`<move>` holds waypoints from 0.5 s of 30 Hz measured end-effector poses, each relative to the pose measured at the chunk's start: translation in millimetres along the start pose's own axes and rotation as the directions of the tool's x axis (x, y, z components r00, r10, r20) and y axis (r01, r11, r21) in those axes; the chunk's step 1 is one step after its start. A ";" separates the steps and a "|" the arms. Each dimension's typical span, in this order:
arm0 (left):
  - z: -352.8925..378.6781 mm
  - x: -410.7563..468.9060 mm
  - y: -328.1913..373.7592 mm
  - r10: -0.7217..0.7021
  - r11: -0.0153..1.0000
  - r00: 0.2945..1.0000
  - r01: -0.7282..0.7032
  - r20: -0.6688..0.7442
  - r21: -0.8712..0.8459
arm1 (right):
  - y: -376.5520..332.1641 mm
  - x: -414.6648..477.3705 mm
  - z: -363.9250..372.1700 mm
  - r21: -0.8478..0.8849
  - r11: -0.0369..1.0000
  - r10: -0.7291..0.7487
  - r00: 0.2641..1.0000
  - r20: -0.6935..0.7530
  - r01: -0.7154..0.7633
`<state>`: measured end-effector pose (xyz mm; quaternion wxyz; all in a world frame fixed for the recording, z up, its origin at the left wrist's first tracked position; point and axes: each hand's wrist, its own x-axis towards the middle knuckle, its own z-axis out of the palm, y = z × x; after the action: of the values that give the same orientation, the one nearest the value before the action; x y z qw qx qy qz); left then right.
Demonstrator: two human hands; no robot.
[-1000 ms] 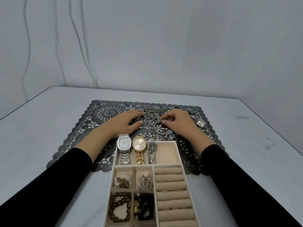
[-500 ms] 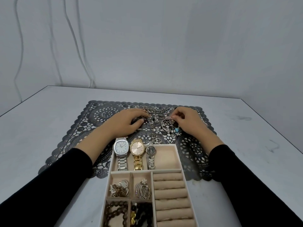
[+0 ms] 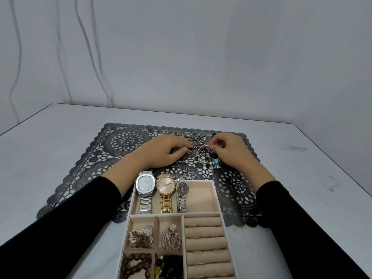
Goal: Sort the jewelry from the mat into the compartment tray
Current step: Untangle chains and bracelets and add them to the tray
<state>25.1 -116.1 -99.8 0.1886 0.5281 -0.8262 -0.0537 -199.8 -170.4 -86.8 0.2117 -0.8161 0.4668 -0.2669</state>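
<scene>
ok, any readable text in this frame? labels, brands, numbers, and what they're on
No legible text anywhere.
silver watch: dial marks and a small window, too small to read.
gold watch: no brand or numbers legible on the dial.
small dark watch: dial blurred, unreadable.
tray, mat, table, wall: no print visible.

Just beyond the compartment tray [image 3: 201, 198], on the lace mat [image 3: 80, 168], the right grip [image 3: 227, 150] pinches a charm bracelet [image 3: 214, 162]; the left grip [image 3: 167, 152] rests on a chain [image 3: 186, 168].
</scene>
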 end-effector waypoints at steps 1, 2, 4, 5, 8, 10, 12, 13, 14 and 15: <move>-0.5 -0.4 -1.1 0.002 1.000 1.000 -0.002 -0.023 0.002 | 0.2 0.3 0.0 0.010 1.000 0.003 1.000 -0.012 -0.003; -1.1 -0.7 -1.7 0.000 1.000 0.999 0.000 -0.045 0.001 | 0.1 0.2 -0.2 0.025 1.000 0.007 1.000 -0.022 -0.006; -1.3 -0.5 -3.0 -0.014 1.000 0.997 0.014 -0.081 -0.001 | 0.0 -0.1 -0.1 0.062 0.998 0.010 0.999 -0.043 -0.007; -1.0 0.2 -3.3 -0.026 1.000 0.995 0.026 -0.093 -0.001 | -0.5 -0.3 -0.2 0.086 0.996 0.010 0.999 -0.053 -0.005; 0.0 4.2 -1.7 -0.063 0.998 0.989 0.060 -0.132 -0.025 | -2.2 0.1 -0.7 0.153 0.988 -0.001 0.997 -0.073 0.012; -0.1 8.0 1.3 -0.073 0.996 0.985 0.064 -0.155 -0.066 | -2.6 1.5 -1.6 0.159 0.987 -0.002 0.995 -0.101 0.018; -0.9 11.7 3.4 -0.087 0.993 0.985 0.075 -0.148 -0.087 | -1.9 2.0 -3.1 0.170 0.985 0.000 0.991 -0.137 0.023; -1.1 13.2 3.6 -0.098 0.992 0.986 0.086 -0.132 -0.092 | -1.5 1.7 -3.7 0.190 0.981 0.002 0.989 -0.151 0.027; -0.9 14.6 3.2 -0.108 0.991 0.987 0.097 -0.115 -0.097 | -0.4 1.2 -4.0 0.211 0.977 0.006 0.986 -0.165 0.030; -1.0 16.1 2.6 -0.121 0.989 0.987 0.110 -0.102 -0.103 | 0.6 0.4 -4.4 0.228 0.973 0.012 0.984 -0.180 0.030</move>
<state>17.3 -129.3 -94.0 0.2550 0.5674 -0.7792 -0.0762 -202.8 -171.5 -83.7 0.2605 -0.7607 0.4461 -0.3930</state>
